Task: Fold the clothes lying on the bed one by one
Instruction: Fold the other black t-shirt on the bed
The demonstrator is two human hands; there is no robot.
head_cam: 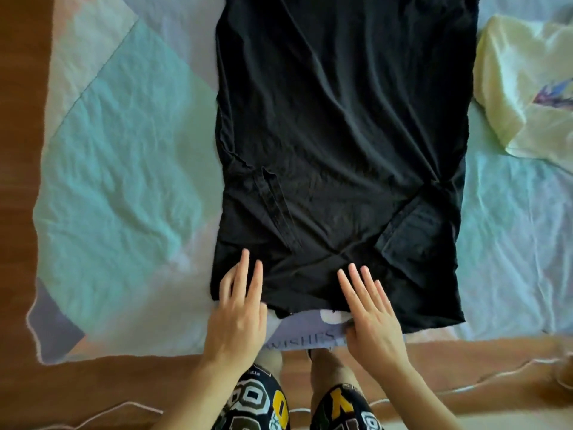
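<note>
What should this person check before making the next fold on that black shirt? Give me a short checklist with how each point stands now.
1. Black shirt spread flat on the bed: ok, some wrinkles.
2. Both sleeves tucked inward: ok.
3. Left hand flat on the near edge: ok.
4. Right hand flat on the near edge: ok.
5. Far end of shirt straight: cannot tell, out of frame.
6. Pale garment apart from the shirt: ok.

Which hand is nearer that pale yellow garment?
Right. The right hand lies on the black shirt nearer the pale yellow garment; the left hand is farther.
</note>
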